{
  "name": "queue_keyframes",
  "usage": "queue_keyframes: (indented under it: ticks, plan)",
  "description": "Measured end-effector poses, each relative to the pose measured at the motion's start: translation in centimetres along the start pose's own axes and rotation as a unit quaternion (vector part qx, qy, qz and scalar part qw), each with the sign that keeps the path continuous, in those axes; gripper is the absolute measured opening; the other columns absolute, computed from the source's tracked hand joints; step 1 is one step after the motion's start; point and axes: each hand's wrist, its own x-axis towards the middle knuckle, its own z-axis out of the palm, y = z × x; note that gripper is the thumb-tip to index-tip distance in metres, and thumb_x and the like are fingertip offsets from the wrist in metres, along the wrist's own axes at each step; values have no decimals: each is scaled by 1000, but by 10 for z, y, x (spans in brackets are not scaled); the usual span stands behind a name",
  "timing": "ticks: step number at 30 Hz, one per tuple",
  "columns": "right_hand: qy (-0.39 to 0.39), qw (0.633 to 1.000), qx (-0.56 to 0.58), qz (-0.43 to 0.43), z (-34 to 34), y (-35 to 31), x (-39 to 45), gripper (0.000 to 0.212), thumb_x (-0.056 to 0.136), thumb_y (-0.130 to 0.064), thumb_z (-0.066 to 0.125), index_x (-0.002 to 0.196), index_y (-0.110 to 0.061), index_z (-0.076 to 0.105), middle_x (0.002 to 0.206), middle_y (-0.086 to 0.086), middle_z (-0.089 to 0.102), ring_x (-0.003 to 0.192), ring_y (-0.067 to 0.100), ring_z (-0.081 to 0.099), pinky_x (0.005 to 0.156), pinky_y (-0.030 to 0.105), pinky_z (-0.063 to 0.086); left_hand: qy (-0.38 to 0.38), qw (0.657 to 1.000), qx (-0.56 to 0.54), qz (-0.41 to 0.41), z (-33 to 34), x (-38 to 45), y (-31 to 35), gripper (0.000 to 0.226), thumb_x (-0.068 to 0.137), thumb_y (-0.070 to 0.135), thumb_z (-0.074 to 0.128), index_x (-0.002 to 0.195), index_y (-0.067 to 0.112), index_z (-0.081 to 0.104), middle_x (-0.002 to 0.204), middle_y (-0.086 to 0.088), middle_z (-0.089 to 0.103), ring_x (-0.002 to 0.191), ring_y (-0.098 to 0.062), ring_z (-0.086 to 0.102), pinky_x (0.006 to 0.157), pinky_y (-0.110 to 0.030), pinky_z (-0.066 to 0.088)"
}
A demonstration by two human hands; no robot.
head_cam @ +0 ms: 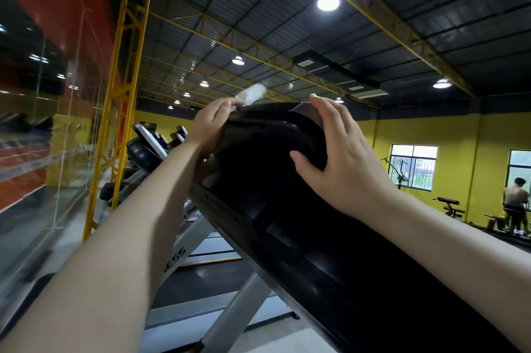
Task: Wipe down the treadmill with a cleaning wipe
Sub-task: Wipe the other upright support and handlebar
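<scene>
Left hand (211, 122) pinches white wipe (253, 94) against top far edge of black treadmill console (275, 194), fingers curled on it. Right hand (342, 157) rests on console's right side, fingers fairly straight, thumb underneath. More treadmills (149, 145) left behind.

White wipe (253, 94) pinched by left hand (211, 125) at treadmill console (273, 180) top; right hand (342, 157) laid flat on console.
</scene>
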Motion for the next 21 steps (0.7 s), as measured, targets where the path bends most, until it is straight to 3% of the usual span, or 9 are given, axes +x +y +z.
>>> queue_keyframes:
  ticks: [3, 5, 8, 10, 13, 16, 21]
  plan:
    - [-3, 999, -33, -1, 0, 0, 0, 78, 88, -40, 63, 150, -11, 26, 147, 2, 36, 133, 15, 33, 105, 6, 13, -21, 997, 5, -78, -5, 21, -31, 37, 102, 29, 32, 114, 26, 67, 124, 5, 64, 122, -14, 54, 101, -30, 40]
    - [-4, 999, -50, -2, 0, -1, 2, 78, 87, -43, 61, 150, -13, 26, 146, 2, 36, 132, 16, 35, 104, 12, 21, -28, 990, -2, -141, -8, 35, -54, 36, 105, 29, 34, 119, 23, 67, 129, 3, 61, 122, -14, 52, 96, -27, 38]
    - [-5, 998, -63, -10, 2, 0, 4, 77, 87, -47, 57, 150, -16, 26, 144, 1, 38, 129, 19, 41, 101, 22, 34, -80, 975, 33, -206, -7, 56, -86, 56, 91, 60, 44, 119, 18, 67, 127, -4, 64, 121, -26, 56, 100, -41, 43]
    - [-8, 998, -62, -16, 3, 2, 5, 76, 87, -47, 56, 150, -19, 25, 142, 1, 38, 129, 20, 43, 101, 25, 36, -98, 975, 56, -190, -3, 67, -104, 61, 87, 56, 49, 122, 9, 65, 131, -14, 62, 124, -33, 55, 108, -50, 40]
    - [-4, 998, -56, -21, 3, 4, 5, 75, 86, -47, 56, 149, -21, 25, 141, 0, 38, 128, 21, 44, 101, 24, 36, -61, 970, -5, -235, -6, 63, -91, 59, 84, 47, 51, 128, 11, 63, 136, -13, 60, 125, -29, 57, 109, -43, 42]
    - [-4, 999, -51, -17, 3, 3, 5, 75, 86, -46, 59, 149, -20, 27, 142, 0, 38, 128, 21, 43, 99, 24, 38, -46, 986, -7, -162, -7, 48, -57, 34, 100, 27, 43, 123, 19, 67, 138, 0, 59, 128, -17, 51, 108, -29, 36]
    - [-7, 1000, -7, -6, -1, 1, 6, 83, 84, -41, 67, 151, -21, 23, 143, -5, 39, 128, 12, 39, 100, 4, 19, -77, 996, -48, 1, 5, 4, 40, 37, 103, 23, 36, 121, 22, 68, 128, 9, 65, 121, -4, 56, 108, -29, 40]
